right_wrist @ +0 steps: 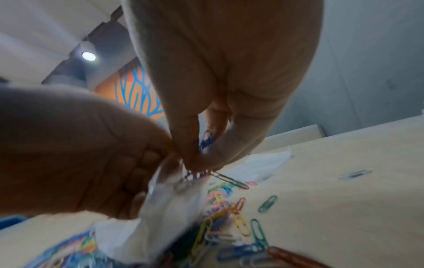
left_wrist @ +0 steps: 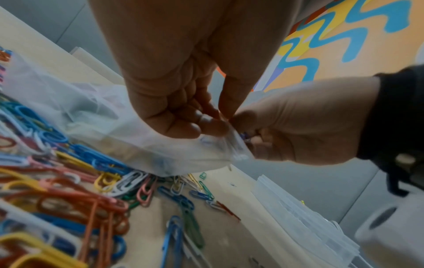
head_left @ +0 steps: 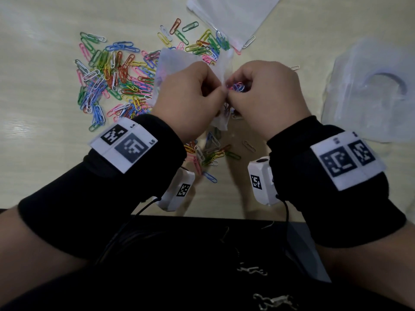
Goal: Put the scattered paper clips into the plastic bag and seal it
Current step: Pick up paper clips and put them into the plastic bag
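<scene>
While the left hand (head_left: 187, 97) pinches the edge of the plastic bag (left_wrist: 110, 127) to hold its mouth up, the right hand (head_left: 265, 95) curls its fingers round a small bunch of clips (head_left: 237, 87) right at the opening. Most paper clips (head_left: 112, 79) lie on the table (head_left: 40, 63) (lots to go). Best push the bunch deep inside before letting go, so none fall.

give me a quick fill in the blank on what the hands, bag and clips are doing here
The left hand pinches the edge of the plastic ____.
The right hand holds a bunch of paper ____ at the plastic bag's mouth.
Most paper clips lie on the ____.

Missing words: bag; clips; table
</scene>
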Motion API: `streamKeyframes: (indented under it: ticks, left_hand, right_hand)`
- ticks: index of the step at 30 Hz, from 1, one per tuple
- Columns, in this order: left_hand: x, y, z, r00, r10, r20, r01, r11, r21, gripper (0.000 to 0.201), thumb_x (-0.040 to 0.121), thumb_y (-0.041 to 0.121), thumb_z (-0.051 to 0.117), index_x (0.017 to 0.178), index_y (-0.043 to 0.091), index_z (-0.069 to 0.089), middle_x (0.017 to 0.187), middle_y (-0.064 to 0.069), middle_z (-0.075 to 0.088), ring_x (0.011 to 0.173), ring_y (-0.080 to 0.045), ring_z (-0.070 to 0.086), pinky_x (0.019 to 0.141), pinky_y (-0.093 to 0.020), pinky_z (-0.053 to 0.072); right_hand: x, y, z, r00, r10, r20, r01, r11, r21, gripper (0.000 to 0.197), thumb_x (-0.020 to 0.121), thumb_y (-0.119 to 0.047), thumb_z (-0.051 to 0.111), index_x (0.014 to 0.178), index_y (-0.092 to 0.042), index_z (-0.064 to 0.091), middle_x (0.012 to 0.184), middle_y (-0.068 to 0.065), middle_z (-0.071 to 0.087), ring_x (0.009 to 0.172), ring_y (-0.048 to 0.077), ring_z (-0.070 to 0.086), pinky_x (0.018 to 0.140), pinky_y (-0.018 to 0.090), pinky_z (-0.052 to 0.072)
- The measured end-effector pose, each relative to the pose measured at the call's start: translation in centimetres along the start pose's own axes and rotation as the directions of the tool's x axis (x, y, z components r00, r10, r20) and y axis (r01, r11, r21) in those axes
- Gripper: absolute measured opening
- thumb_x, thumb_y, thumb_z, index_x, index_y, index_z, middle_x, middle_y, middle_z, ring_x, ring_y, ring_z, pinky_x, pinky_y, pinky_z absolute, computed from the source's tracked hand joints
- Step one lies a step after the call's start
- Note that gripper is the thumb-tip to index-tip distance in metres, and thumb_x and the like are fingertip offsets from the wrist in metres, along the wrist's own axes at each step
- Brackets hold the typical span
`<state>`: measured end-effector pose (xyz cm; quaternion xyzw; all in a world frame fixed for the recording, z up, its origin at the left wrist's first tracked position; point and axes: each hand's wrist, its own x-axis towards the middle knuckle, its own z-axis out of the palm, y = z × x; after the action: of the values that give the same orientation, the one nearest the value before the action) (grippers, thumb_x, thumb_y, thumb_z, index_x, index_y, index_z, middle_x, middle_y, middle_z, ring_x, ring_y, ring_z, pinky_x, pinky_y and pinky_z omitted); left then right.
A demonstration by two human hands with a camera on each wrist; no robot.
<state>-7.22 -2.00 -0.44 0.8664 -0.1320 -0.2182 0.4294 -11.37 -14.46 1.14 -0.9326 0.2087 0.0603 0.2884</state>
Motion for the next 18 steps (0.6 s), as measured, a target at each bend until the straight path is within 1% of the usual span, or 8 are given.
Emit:
streamKeyframes:
  ticks: [3, 6, 10, 12, 13, 14, 16, 18]
  left_hand:
    - [0.1, -0.1, -0.1, 1.0, -0.005, -0.009, 0.005, 1.0, 0.009, 0.013, 0.087, 0.027, 0.06, 0.083, 0.015, 0.06, 0.074, -0.002, 0.069, 0.073, -0.02, 0.065, 0.073, -0.039, 0.053]
    - [0.2, -0.2, -0.1, 1.0, -0.017, -0.011, 0.017, 1.0, 0.007, 0.013, 0.087, 0.025, 0.059, 0.085, 0.013, 0.06, 0.074, 0.0, 0.068, 0.072, -0.019, 0.066, 0.073, -0.04, 0.053]
    - [0.2, -0.3, -0.2, 1.0, -0.029, -0.01, 0.029, 1.0, -0.009, 0.012, 0.088, 0.026, 0.058, 0.085, 0.014, 0.059, 0.073, 0.002, 0.068, 0.07, -0.011, 0.066, 0.072, -0.037, 0.054]
    - [0.2, -0.3, -0.3, 1.0, -0.025, -0.001, 0.025, 0.999, -0.021, 0.01, 0.087, 0.025, 0.057, 0.081, 0.017, 0.056, 0.076, -0.003, 0.068, 0.073, -0.019, 0.066, 0.074, -0.04, 0.053]
    - [0.1, -0.3, -0.4, 1.0, -0.018, -0.001, 0.018, 0.999, -0.028, 0.01, 0.087, 0.024, 0.055, 0.078, 0.02, 0.053, 0.077, -0.007, 0.068, 0.074, -0.024, 0.065, 0.074, -0.042, 0.053]
    - [0.1, -0.3, -0.4, 1.0, -0.01, -0.003, 0.01, 0.999, -0.032, 0.011, 0.086, 0.023, 0.054, 0.076, 0.022, 0.05, 0.077, -0.009, 0.067, 0.075, -0.027, 0.064, 0.073, -0.041, 0.052]
    - [0.0, -0.2, -0.5, 1.0, 0.0, -0.004, -0.001, 1.0, -0.028, 0.013, 0.084, 0.022, 0.049, 0.072, 0.024, 0.044, 0.072, -0.009, 0.061, 0.073, -0.028, 0.06, 0.068, -0.034, 0.047]
    - [0.0, -0.2, -0.6, 1.0, -0.003, 0.02, 0.003, 1.0, -0.016, 0.014, 0.082, 0.023, 0.046, 0.07, 0.026, 0.04, 0.065, 0.001, 0.052, 0.067, -0.022, 0.052, 0.057, -0.02, 0.038]
  right_hand:
    - [0.2, 0.0, -0.5, 0.998, 0.045, 0.051, -0.051, 0.989, 0.139, 0.026, 0.081, -0.018, 0.06, 0.106, -0.022, 0.064, 0.095, -0.003, 0.071, 0.093, 0.017, 0.066, 0.088, 0.031, 0.051]
    - [0.4, 0.3, -0.5, 0.995, 0.052, 0.09, -0.07, 0.974, 0.216, 0.026, 0.078, -0.009, 0.049, 0.101, -0.02, 0.055, 0.09, -0.002, 0.071, 0.09, 0.018, 0.067, 0.084, 0.04, 0.054]
    - [1.0, 1.7, -0.6, 0.997, 0.062, -0.054, -0.051, 0.98, 0.193, 0.016, 0.082, -0.011, 0.056, 0.09, -0.024, 0.061, 0.075, -0.013, 0.059, 0.074, 0.009, 0.058, 0.079, 0.03, 0.053]
    - [1.7, 2.8, -0.7, 0.988, 0.122, -0.093, -0.103, 0.976, 0.192, 0.018, 0.085, -0.012, 0.054, 0.095, -0.024, 0.061, 0.092, -0.007, 0.061, 0.073, 0.009, 0.056, 0.076, 0.02, 0.05]
    - [2.1, 3.6, -0.7, 0.98, 0.166, -0.109, -0.148, 0.977, 0.151, 0.02, 0.088, -0.013, 0.052, 0.104, -0.023, 0.06, 0.109, -0.001, 0.059, 0.076, 0.009, 0.055, 0.076, 0.013, 0.045]
    - [2.6, 4.4, -0.7, 0.969, 0.219, -0.115, -0.208, 0.973, 0.102, 0.026, 0.091, -0.017, 0.049, 0.116, -0.02, 0.055, 0.127, 0.004, 0.051, 0.086, 0.011, 0.055, 0.08, 0.011, 0.038]
    - [3.2, 5.6, -0.6, 0.944, 0.323, -0.07, -0.321, 0.946, 0.035, 0.043, 0.096, -0.023, 0.044, 0.137, -0.011, 0.039, 0.149, 0.011, 0.029, 0.118, 0.022, 0.049, 0.095, 0.019, 0.032]
    - [3.4, 6.0, -0.1, 0.941, 0.338, 0.02, -0.336, 0.94, -0.051, 0.052, 0.098, -0.023, 0.039, 0.144, -0.003, 0.026, 0.158, 0.015, 0.012, 0.142, 0.026, 0.026, 0.111, 0.028, 0.024]
